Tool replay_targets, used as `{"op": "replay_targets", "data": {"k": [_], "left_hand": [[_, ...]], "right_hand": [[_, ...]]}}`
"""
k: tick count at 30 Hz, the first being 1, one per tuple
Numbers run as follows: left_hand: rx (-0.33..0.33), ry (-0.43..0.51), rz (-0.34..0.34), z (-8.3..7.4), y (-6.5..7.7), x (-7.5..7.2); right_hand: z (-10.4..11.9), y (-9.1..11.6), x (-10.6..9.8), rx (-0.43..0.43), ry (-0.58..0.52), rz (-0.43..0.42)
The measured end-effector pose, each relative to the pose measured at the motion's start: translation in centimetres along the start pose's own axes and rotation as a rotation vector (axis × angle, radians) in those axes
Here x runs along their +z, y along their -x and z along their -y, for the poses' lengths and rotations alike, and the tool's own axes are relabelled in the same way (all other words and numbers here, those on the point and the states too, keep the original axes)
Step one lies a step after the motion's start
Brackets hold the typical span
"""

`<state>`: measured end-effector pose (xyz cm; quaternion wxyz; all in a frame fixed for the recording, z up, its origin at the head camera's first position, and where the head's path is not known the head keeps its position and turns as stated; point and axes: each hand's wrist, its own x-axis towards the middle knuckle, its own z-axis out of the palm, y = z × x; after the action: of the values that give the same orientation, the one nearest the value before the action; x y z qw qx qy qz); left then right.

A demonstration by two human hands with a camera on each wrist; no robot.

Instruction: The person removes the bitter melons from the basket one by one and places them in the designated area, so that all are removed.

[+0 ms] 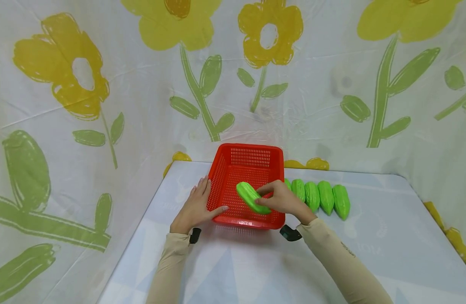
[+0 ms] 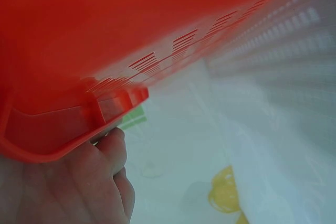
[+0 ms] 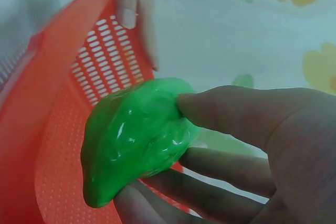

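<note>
A red plastic basket [image 1: 236,221] with slotted walls stands on the table. My right hand [image 1: 282,197] pinches a bright green ridged gourd [image 1: 249,196] between thumb and fingers, tilted above the basket's inside. Close up in the right wrist view, the gourd [image 3: 136,135] is glossy and tapers to a point. With fingers straight and thumb spread, my left hand [image 1: 196,207] rests against the basket's left rim at its near corner. From the left wrist, the hand [image 2: 68,187] touches the rim's edge. More green gourds [image 1: 326,197] lie in a row right of the basket, partly hidden by the basket and right hand.
The light patterned table [image 1: 255,270] carries the basket and the gourd row. Behind and to the left hangs a white curtain [image 1: 316,84] printed with yellow flowers. Black wrist devices [image 1: 290,233] sit at both wrists, close to the basket's near side.
</note>
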<state>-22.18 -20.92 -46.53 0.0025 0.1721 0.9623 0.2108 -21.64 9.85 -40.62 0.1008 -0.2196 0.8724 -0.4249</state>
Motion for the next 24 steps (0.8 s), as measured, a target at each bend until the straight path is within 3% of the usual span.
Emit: {"op": "replay_targets", "data": {"k": [4, 15, 24], "left_hand": [[-0.008, 0.001, -0.003, 0.1, 0.0, 0.0], [-0.024, 0.009, 0.011, 0.4, -0.1, 0.3], [-0.016, 0.001, 0.006, 0.4, -0.1, 0.3]], "right_hand": [[-0.3, 0.4, -0.8, 0.049, -0.082, -0.006], [-1.7, 1.8, -2.0, 0.153, -0.14, -0.042], [-3.2, 3.1, -3.3, 0.188, -0.222, -0.1]]}}
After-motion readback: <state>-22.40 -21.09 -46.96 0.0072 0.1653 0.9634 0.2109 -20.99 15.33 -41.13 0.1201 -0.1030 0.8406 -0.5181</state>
